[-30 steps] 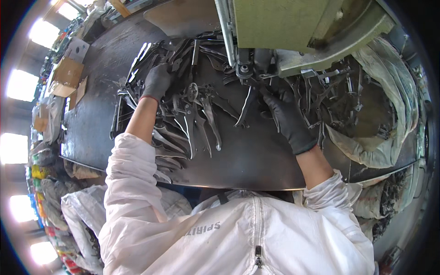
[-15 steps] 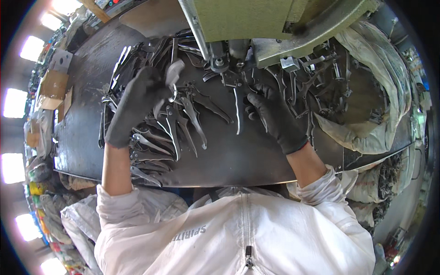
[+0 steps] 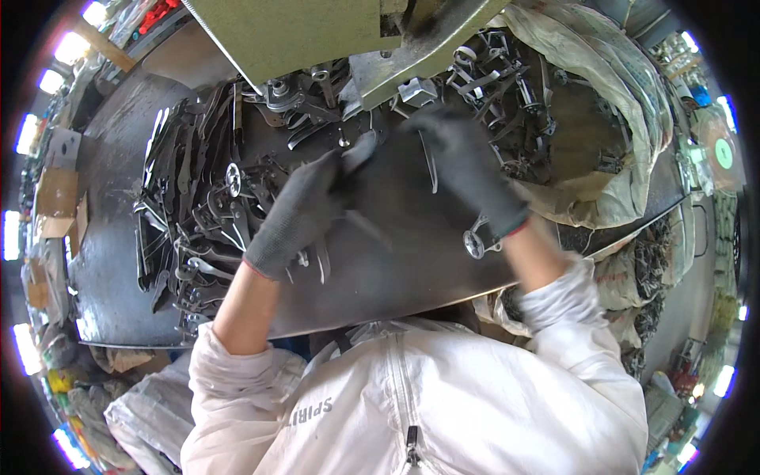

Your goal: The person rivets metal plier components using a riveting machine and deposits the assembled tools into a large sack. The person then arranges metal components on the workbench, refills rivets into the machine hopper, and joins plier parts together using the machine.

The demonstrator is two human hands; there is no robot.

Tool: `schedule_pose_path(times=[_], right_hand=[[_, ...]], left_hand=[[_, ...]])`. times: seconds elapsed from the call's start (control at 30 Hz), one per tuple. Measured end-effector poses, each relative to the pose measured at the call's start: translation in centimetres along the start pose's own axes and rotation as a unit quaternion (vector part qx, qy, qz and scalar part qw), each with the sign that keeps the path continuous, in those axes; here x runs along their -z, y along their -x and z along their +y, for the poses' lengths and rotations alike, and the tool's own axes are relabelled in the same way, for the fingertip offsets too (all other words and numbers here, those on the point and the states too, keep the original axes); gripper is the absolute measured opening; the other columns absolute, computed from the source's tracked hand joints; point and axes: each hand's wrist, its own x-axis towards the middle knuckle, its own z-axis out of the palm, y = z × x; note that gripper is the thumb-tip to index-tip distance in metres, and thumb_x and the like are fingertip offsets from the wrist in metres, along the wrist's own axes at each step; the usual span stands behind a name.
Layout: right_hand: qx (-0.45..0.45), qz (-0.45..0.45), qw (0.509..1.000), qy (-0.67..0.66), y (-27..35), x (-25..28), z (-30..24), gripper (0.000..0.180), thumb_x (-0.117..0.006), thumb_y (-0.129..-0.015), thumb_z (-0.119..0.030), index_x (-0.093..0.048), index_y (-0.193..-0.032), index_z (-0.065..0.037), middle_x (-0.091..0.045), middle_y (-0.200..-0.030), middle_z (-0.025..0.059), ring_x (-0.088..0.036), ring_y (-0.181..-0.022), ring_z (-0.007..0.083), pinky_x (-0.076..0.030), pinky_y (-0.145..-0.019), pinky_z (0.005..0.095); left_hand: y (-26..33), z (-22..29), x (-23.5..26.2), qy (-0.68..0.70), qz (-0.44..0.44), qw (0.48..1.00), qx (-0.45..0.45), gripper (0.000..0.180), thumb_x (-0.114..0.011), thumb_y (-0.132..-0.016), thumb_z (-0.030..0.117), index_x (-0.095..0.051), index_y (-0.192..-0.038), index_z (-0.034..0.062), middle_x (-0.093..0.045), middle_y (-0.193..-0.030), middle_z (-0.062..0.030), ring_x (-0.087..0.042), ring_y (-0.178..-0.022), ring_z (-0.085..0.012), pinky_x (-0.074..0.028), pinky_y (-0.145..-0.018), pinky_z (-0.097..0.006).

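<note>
Both my hands wear dark knit gloves and are smeared by motion. My left hand (image 3: 305, 207) is over the middle of the table, its fingers curled towards the machine. A blurred grey strip (image 3: 368, 227), apparently a metal handle, sticks out below its palm and moves with it. Farther right, my right hand (image 3: 469, 162) has its fingers bent in front of a small metal block (image 3: 418, 92). From those fingertips hangs a slim curved metal handle (image 3: 430, 165) with a bright edge. A heap of dark curved metal handles (image 3: 190, 170) lies left of my left hand.
A green machine head (image 3: 301, 39) overhangs the table's far side, with a bolt fixture (image 3: 279, 91) beneath. A pale sack (image 3: 633, 134) with metal parts lies at right. One ringed metal part (image 3: 474, 242) lies by my right wrist. Cardboard boxes (image 3: 57, 194) stand at left.
The view has shifted, so the machine appears farther left. My left hand has come from the heap to the middle. The bright-edged handle has moved right from under the machine with my right hand.
</note>
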Motion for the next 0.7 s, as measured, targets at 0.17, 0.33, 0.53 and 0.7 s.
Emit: schedule_pose_path(times=[0.17,0.33,0.53,0.7], right_hand=[[0.254,0.007,0.907,0.335,-0.8,8.2,8.0,0.019,-0.067,-0.095,-0.012,-0.077,-0.112,-0.014,-0.068,-0.123,0.0129,-0.065,-0.12,0.0373,-0.052,-0.101,0.0492],[0.076,-0.129,0.97,0.193,-1.5,8.8,4.4,0.03,-0.074,-0.092,-0.017,-0.072,-0.121,-0.01,-0.073,-0.123,0.0131,-0.072,-0.106,0.0331,-0.058,-0.092,0.0461],[-0.145,-0.056,0.948,-0.279,-1.5,0.8,-2.0,0.029,-0.069,-0.103,-0.016,-0.067,-0.129,-0.003,-0.072,-0.113,0.001,-0.068,-0.085,0.0085,-0.056,-0.068,0.0233],[-0.227,-0.022,0.814,-0.534,-1.9,-2.2,-4.9,0.017,-0.07,-0.101,-0.012,-0.073,-0.116,-0.004,-0.074,-0.098,0.0015,-0.067,-0.081,0.0094,-0.056,-0.071,0.0265]], left_hand=[[0.8,-3.9,-1.0,-0.123,-0.053,0.981,0.144,0.024,-0.069,-0.1,0.016,-0.064,-0.114,-0.0031,-0.068,-0.087,-0.0202,-0.068,-0.072,-0.0295,-0.052,-0.068,-0.042],[3.1,-4.5,-0.9,0.03,-0.005,0.973,0.231,0.02,-0.066,-0.104,0.017,-0.063,-0.111,-0.0013,-0.068,-0.084,-0.0105,-0.067,-0.071,-0.0176,-0.052,-0.065,-0.036],[1.4,-0.9,0.4,0.365,0.003,0.882,0.299,0.034,-0.057,-0.113,0.032,-0.068,-0.118,0.0008,-0.067,-0.088,-0.002,-0.062,-0.075,-0.0076,-0.05,-0.068,-0.027],[-0.2,-2.6,-0.7,0.28,0.0,0.939,0.2,0.037,-0.051,-0.115,0.029,-0.065,-0.127,-0.003,-0.072,-0.095,-0.0055,-0.067,-0.081,-0.0094,-0.055,-0.073,-0.028]])
